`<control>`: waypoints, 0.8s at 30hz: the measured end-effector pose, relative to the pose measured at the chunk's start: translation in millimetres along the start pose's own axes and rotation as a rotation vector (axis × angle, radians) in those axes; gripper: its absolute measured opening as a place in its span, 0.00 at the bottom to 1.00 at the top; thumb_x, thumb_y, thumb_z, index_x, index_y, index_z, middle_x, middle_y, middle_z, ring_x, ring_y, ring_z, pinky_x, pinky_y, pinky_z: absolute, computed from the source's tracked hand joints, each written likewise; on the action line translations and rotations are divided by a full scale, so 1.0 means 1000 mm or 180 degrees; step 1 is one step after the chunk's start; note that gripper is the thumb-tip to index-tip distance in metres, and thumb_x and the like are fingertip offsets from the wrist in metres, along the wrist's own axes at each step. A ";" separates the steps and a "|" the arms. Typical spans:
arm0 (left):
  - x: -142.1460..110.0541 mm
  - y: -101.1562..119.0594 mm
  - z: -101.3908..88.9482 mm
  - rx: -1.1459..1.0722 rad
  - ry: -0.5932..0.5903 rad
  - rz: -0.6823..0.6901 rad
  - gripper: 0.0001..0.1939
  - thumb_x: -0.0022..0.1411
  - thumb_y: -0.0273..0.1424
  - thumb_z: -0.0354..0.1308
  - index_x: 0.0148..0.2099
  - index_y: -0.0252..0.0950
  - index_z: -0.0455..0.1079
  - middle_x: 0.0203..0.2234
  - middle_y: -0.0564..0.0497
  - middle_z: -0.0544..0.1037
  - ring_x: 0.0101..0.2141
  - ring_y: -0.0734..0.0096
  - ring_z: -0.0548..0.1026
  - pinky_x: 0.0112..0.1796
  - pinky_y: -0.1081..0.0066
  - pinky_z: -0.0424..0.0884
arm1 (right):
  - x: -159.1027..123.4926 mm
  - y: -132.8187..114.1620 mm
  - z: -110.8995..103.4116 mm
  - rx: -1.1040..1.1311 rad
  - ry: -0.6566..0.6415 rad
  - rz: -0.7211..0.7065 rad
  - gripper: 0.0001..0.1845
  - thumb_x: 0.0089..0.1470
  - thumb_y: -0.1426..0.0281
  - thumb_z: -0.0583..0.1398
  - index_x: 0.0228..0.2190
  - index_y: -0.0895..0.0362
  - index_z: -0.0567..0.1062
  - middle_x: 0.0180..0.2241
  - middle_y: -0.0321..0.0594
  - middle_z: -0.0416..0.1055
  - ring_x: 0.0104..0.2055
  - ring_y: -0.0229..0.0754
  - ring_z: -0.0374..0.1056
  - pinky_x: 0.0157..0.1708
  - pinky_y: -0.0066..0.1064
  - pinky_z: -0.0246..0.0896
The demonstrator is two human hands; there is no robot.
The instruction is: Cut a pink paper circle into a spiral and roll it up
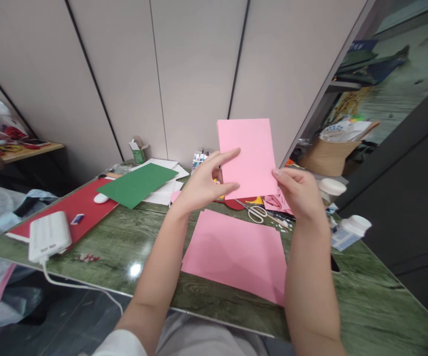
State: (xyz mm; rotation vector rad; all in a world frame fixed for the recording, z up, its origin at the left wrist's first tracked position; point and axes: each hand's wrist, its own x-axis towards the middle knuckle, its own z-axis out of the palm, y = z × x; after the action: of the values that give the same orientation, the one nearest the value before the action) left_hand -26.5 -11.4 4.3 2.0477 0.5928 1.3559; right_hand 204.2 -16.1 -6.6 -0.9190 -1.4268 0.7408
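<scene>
A smaller pink sheet of paper, seemingly folded or layered at its left edge, is held upright above the table. My left hand grips its left side, with thumb and forefinger across the front face. At the lower right corner, my right hand pinches the sheet between thumb and finger. Beneath it, larger pink sheets lie stacked slightly askew on the green marbled table. White-handled scissors rest just behind that stack, partly under the raised paper.
Green paper and red paper lie to the left, with a white power bank and its cable at the front edge. White bottles stand right, near a woven basket. Another person's clothing shows far left.
</scene>
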 end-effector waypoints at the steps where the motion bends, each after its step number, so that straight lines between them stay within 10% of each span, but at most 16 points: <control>1: 0.000 0.000 0.000 -0.0013 0.0000 -0.0007 0.31 0.52 0.31 0.64 0.59 0.49 0.62 0.54 0.47 0.65 0.37 0.68 0.72 0.29 0.70 0.72 | 0.000 0.000 0.000 -0.0006 0.0017 -0.0016 0.14 0.45 0.58 0.65 0.19 0.55 0.76 0.20 0.36 0.70 0.25 0.41 0.65 0.27 0.32 0.60; 24: 0.004 -0.006 -0.006 0.0083 -0.0069 0.0089 0.25 0.55 0.29 0.59 0.56 0.45 0.65 0.51 0.48 0.70 0.38 0.68 0.71 0.32 0.69 0.71 | -0.001 0.000 -0.002 -0.0265 -0.0132 0.0080 0.11 0.48 0.62 0.65 0.22 0.56 0.77 0.17 0.33 0.66 0.19 0.35 0.58 0.20 0.26 0.51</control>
State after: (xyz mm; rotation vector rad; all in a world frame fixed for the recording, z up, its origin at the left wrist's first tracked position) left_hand -31.0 -3.4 4.7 2.0962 0.5773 1.3468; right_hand 206.0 -17.4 -7.3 -0.9924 -1.4940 0.7273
